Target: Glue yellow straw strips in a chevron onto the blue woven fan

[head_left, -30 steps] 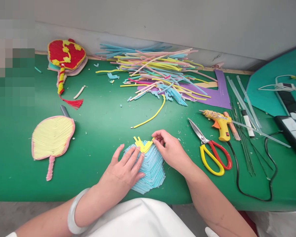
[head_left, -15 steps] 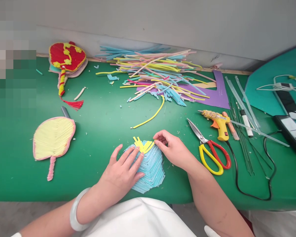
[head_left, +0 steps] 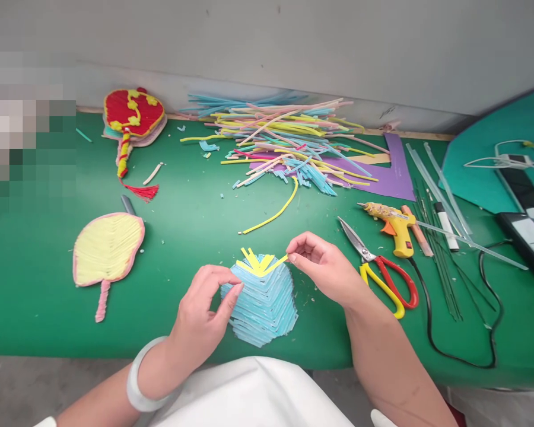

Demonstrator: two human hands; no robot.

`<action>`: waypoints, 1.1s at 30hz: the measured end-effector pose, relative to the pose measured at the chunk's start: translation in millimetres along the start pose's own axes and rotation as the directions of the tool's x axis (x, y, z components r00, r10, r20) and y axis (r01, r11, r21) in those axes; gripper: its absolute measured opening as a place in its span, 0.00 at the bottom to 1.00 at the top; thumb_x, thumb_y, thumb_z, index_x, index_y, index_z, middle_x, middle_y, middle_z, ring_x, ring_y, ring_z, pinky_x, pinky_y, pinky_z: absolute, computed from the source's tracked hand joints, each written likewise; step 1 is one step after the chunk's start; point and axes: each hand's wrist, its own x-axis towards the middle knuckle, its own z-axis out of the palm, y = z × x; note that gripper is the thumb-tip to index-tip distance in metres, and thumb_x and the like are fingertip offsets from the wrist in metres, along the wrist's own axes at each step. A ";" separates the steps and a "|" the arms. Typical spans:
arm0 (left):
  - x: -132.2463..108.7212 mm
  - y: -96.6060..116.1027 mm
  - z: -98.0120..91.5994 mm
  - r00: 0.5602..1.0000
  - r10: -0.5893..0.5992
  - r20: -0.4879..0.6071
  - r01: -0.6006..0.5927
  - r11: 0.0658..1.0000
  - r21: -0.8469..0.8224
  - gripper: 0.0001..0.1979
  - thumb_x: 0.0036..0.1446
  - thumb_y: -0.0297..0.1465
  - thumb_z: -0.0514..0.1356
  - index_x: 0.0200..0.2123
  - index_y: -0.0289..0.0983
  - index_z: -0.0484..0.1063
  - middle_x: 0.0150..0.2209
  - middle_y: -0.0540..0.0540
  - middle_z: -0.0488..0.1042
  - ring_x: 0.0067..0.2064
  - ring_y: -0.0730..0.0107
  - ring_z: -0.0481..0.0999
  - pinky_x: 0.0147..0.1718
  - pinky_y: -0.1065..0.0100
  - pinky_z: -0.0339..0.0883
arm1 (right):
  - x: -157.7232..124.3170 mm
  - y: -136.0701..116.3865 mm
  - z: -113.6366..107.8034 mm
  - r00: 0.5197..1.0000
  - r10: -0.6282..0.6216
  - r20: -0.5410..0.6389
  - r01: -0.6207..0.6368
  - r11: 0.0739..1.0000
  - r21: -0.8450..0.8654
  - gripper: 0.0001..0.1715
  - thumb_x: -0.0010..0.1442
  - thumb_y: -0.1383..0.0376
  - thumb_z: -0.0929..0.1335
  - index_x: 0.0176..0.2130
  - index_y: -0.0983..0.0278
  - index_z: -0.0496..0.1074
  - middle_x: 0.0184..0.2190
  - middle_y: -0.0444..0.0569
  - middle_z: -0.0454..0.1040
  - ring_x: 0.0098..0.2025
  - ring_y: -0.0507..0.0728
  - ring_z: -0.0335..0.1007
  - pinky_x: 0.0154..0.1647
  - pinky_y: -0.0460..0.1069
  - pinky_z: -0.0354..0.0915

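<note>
A light blue fan shape (head_left: 263, 299) made of glued strips lies on the green table (head_left: 182, 237) near its front edge. Yellow strips (head_left: 256, 264) form a V at its top. My right hand (head_left: 323, 267) pinches the right end of one yellow strip at the fan's upper right. My left hand (head_left: 207, 314) has its fingers curled, thumb and fingertips resting at the blue fan's left edge. A pale bangle (head_left: 136, 376) sits on my left wrist.
A pile of coloured strips (head_left: 285, 139) and purple sheet (head_left: 398, 175) lie at the back. Scissors (head_left: 382, 273), a yellow glue gun (head_left: 394, 222) with black cord, glue sticks and thin rods lie right. A yellow fan (head_left: 107, 249) and a red fan (head_left: 133, 115) lie left.
My left hand lifted from lying flat on the blue fan and curled its fingers at the left edge. My right hand drew the yellow strip's end slightly right and up.
</note>
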 end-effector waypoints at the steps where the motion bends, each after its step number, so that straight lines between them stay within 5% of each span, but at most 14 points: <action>1: 1.0 4.4 0.3 0.992 -0.129 0.015 0.130 0.985 -0.115 0.04 0.64 0.29 0.58 0.36 0.39 0.72 0.35 0.48 0.74 0.38 0.70 0.75 0.38 0.69 0.69 | -1.1 -2.2 0.2 1.000 -0.021 -0.018 0.022 0.999 0.049 0.07 0.58 0.60 0.69 0.36 0.60 0.70 0.33 0.44 0.71 0.37 0.53 0.68 0.40 0.48 0.65; 5: 7.1 19.3 9.6 0.863 -0.452 0.224 0.496 0.678 -0.542 0.10 0.59 0.39 0.63 0.37 0.38 0.74 0.35 0.47 0.76 0.37 0.69 0.75 0.36 0.69 0.69 | -4.9 -6.9 4.2 0.993 -0.096 -0.074 0.107 0.979 0.173 0.10 0.57 0.58 0.71 0.35 0.60 0.70 0.32 0.44 0.71 0.36 0.53 0.69 0.38 0.48 0.67; 9: 12.4 25.4 18.9 0.782 -0.529 0.330 0.581 0.427 -0.693 0.18 0.51 0.44 0.69 0.35 0.36 0.74 0.33 0.47 0.76 0.36 0.69 0.74 0.37 0.68 0.69 | -7.2 -4.0 8.4 0.988 -0.138 -0.066 0.146 0.978 0.150 0.10 0.58 0.57 0.71 0.35 0.60 0.71 0.33 0.46 0.72 0.37 0.54 0.69 0.39 0.49 0.68; 26: 16.1 28.0 13.5 0.761 -0.522 0.384 0.570 0.257 -0.780 0.17 0.47 0.41 0.72 0.31 0.36 0.74 0.29 0.50 0.71 0.32 0.73 0.68 0.36 0.71 0.64 | -10.5 -5.2 8.2 0.985 -0.173 0.010 0.171 0.978 0.122 0.08 0.60 0.59 0.69 0.36 0.61 0.70 0.34 0.45 0.71 0.37 0.53 0.68 0.40 0.48 0.66; 33: 11.5 23.0 15.4 0.780 -0.439 0.445 0.605 0.352 -0.714 0.16 0.50 0.43 0.70 0.31 0.36 0.73 0.32 0.48 0.72 0.35 0.70 0.70 0.38 0.68 0.65 | -10.6 -6.9 8.3 0.983 -0.181 0.014 0.178 0.976 0.125 0.08 0.59 0.59 0.69 0.36 0.61 0.70 0.34 0.45 0.71 0.37 0.53 0.68 0.39 0.49 0.66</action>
